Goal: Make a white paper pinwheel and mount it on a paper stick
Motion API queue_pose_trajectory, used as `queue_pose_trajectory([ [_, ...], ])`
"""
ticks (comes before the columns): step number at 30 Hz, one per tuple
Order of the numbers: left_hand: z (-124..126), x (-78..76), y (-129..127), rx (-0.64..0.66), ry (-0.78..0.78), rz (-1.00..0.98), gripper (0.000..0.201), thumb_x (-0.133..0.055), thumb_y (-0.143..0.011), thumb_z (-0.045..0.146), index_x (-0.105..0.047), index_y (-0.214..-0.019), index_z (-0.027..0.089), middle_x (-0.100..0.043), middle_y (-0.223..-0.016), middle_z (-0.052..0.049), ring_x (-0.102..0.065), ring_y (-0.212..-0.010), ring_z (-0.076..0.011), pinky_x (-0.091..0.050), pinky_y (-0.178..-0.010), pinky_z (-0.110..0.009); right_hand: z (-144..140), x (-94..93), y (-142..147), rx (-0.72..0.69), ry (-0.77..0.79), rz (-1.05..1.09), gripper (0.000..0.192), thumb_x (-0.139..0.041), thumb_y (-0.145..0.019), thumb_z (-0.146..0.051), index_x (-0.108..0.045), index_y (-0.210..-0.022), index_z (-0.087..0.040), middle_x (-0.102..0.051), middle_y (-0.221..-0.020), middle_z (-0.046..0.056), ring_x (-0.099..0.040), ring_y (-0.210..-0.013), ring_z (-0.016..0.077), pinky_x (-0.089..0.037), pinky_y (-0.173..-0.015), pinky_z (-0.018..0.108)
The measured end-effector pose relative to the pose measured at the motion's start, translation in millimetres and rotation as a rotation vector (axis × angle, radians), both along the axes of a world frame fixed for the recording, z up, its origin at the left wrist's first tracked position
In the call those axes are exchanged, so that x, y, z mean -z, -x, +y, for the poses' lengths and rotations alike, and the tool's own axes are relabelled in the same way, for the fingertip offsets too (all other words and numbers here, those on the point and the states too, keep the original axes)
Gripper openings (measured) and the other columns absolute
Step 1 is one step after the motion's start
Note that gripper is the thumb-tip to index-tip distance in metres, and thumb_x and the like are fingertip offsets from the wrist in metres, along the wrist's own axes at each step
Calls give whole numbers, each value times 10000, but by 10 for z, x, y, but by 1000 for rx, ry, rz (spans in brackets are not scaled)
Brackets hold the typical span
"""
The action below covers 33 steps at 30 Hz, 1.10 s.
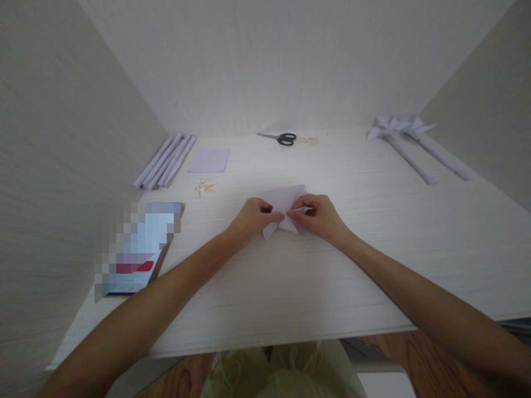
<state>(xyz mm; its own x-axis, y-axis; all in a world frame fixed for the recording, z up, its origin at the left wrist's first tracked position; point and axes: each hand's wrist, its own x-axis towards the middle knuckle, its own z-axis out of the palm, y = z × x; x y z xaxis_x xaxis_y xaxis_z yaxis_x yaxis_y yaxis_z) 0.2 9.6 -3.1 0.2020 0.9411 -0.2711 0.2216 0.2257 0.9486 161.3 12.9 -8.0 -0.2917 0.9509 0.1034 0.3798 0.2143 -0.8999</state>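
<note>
A pale lilac sheet of paper (286, 197) lies at the middle of the table between my two hands, its lower corners cut apart and bent. My left hand (255, 214) grips its left side, thumb pressed on the paper near the centre. From the right, my right hand (317, 214) pinches a corner flap, drawn in toward the middle. Both sets of fingertips nearly meet there. The fingers partly cover the paper, so the exact folds under them are hidden.
Rolled paper tubes (166, 161), square paper (209, 160) and small sticks (204, 187) lie left. A phone (141, 251), partly blurred, lies nearer. Scissors (280, 138) rest at the back wall. Two paper pinwheels (400, 127) on paper sticks lie right. Walls enclose three sides.
</note>
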Motion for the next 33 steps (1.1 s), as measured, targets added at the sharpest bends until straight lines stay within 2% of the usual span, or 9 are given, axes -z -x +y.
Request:
queue_pose_trajectory([
  [3,1,-4,-8,-3,-5,-12,82,-597,-551,211,-614,-524,134,-568,-516,13,-443,-431,-65,-284,-424,-190,5,5,15,21,2,187,187,-629,-587,-223,-481,-690,-172,-523,-639,-21,-486,-523,91,-384,-440,201],
  [6,-6,-16,-16,-4,4,-28,71,-596,-547,198,-624,-549,133,-584,-543,9,-462,-454,-69,-307,-444,-192,12,4,22,10,93,430,505,-674,-523,-163,-363,-913,-241,-568,-732,-38,-553,-598,113,-447,-501,221],
  [8,-12,-17,-16,0,2,-28,70,-593,-548,192,-629,-563,133,-593,-565,7,-474,-470,-70,-321,-459,-191,19,0,11,2,169,491,651,-681,-514,-144,-282,-1014,-269,-585,-707,-51,-569,-568,116,-465,-512,240],
  [13,-8,9,1,48,-33,39,88,-594,-544,215,-608,-539,129,-549,-511,21,-453,-447,-69,-314,-444,-193,42,-38,-35,-44,239,368,700,-670,-528,-138,-264,-1086,-256,-541,-555,-84,-537,-447,117,-430,-411,219],
  [22,2,41,7,129,-94,129,85,-577,-548,213,-585,-534,130,-530,-497,21,-493,-486,-103,-371,-485,-226,33,-109,-50,-80,244,211,734,-668,-495,-101,-282,-1108,-220,-495,-577,-81,-534,-485,121,-442,-407,218],
  [27,-25,3,-17,44,-113,-21,138,-605,-549,191,-611,-668,122,-603,-644,-17,-547,-606,-121,-417,-592,-250,37,-97,-51,-10,255,270,759,-685,-492,-123,-271,-1120,-222,-513,-569,-86,-523,-460,107,-447,-423,221],
  [30,-46,9,-63,-142,-178,-232,307,-647,-530,178,-586,-828,135,-610,-832,-46,-560,-737,-128,-426,-704,-266,54,-50,-52,74,224,364,785,-703,-482,-141,-273,-1133,-227,-543,-600,-70,-540,-488,116,-460,-459,235],
  [33,-65,36,-117,-336,-208,-510,434,-663,-520,157,-525,-931,158,-588,-902,-48,-552,-823,-131,-417,-768,-276,73,7,-50,141,203,474,802,-712,-486,-172,-268,-1148,-250,-563,-648,-59,-564,-536,132,-488,-525,275],
])
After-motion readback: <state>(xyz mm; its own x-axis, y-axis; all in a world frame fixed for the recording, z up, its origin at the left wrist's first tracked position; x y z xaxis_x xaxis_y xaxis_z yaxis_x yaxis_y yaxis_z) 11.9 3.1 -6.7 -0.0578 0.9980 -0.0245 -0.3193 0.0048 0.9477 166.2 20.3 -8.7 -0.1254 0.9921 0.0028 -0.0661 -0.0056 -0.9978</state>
